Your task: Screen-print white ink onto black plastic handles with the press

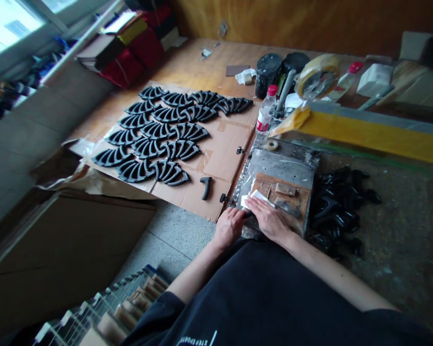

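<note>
My left hand (229,227) is closed around a small black part (248,214), mostly hidden by the fingers. It looks like the curved black handle pieces nearby. My right hand (269,219) holds a white cloth or paper (260,196) under its outstretched fingers, right beside the black part. Both hands are over the near edge of a worn metal plate (285,166). On that plate lie a brown board with small blocks (286,189). A single black handle (205,187) rests on the cardboard (222,166) to the left.
Rows of black handles (166,129) cover the cardboard's left part. Loose black handles (334,211) are heaped right of the plate. Behind stand a red-capped bottle (266,113), dark cans (269,72) and a tape roll (317,79). A wire rack (104,307) is at lower left.
</note>
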Available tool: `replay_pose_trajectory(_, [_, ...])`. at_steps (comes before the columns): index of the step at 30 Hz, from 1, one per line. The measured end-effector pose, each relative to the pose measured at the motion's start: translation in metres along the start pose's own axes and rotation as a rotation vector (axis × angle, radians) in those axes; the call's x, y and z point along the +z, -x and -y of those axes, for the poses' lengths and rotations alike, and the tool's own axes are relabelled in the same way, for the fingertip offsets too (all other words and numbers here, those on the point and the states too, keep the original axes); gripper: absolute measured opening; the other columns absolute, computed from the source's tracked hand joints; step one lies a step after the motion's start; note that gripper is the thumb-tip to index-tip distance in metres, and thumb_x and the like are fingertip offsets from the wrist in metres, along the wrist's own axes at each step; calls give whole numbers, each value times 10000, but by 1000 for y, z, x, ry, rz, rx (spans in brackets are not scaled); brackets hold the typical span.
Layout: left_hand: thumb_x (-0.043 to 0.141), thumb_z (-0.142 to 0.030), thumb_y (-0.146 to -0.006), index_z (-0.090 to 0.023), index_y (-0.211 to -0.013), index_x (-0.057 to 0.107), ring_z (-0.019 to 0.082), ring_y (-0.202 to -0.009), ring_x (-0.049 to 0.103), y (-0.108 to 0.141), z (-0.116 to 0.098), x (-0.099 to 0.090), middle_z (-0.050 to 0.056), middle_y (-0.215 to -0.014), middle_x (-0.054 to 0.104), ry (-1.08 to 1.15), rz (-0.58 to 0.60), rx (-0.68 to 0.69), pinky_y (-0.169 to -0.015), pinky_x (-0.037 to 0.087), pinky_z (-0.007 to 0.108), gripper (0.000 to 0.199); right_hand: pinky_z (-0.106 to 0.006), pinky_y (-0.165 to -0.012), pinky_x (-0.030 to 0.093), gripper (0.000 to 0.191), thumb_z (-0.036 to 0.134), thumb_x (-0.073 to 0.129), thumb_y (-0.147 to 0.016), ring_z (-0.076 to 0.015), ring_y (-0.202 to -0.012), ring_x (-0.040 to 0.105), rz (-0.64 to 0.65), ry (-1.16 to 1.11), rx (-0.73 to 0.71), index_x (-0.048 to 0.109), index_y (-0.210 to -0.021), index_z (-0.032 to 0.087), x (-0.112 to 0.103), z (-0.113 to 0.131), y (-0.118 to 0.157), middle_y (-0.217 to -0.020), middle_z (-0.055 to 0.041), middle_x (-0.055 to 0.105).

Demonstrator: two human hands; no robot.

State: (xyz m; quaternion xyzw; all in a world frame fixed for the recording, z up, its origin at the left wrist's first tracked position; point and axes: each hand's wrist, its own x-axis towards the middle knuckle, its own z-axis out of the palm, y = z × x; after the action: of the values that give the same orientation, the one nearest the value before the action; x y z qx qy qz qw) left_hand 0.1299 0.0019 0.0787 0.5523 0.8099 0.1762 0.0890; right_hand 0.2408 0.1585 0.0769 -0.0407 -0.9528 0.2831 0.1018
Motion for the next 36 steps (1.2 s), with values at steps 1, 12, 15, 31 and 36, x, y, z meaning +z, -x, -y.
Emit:
replay_pose_trajectory(1, [509, -253, -938, -172, -935, 640, 191, -731, 562, -1, 0, 0, 52, -790, 650, 0, -4, -6, -736, 477, 316, 154, -439, -1136, 379, 563, 29, 296, -901, -209, -1351, 433, 10, 7, -7, 495, -1412, 155, 1, 0, 7, -1443, -92, 479])
replay_pose_trajectory(12, [540, -255, -923, -176, -948, 641, 202, -785, 573, -1, 3, 1, 59, -822, 655, 33, -5, -21, -743, 488, 315, 130, -441, -1126, 386, 550, 47, 311, -909, -216, -1336, 452, 42, 10, 0, 499, -1412, 162, -7, 1, 9, -1432, -106, 490])
replay_pose_trajectory(15, [552, -252, -915, -183, -950, 640, 203, -779, 574, 1, 2, 3, 54, -814, 655, 33, -20, -39, -737, 489, 316, 118, -442, -1123, 387, 544, 56, 305, -902, -214, -1334, 455, 63, -34, 5, 540, -1380, 172, -11, 4, 17, -1422, -94, 505])
replay_pose_trajectory(31, [556, -426, -879, -175, -971, 642, 270, -983, 578, -14, 111, 6, 123, -1089, 640, -73, -314, -578, -898, 444, 387, 281, -303, -714, 561, 356, 323, 653, -777, -231, -879, 692, -497, -1259, 988, 674, -1103, 183, -82, -30, 71, -1053, -83, 723])
replay_pose_trajectory(36, [597, -376, -815, -190, -936, 615, 266, -894, 602, -21, 142, 17, 96, -953, 651, -33, -227, -584, -813, 458, 368, 222, -291, -694, 565, 299, 254, 693, -728, -206, -827, 699, -761, -1314, 1030, 694, -1020, 189, -96, -65, 100, -990, -71, 734])
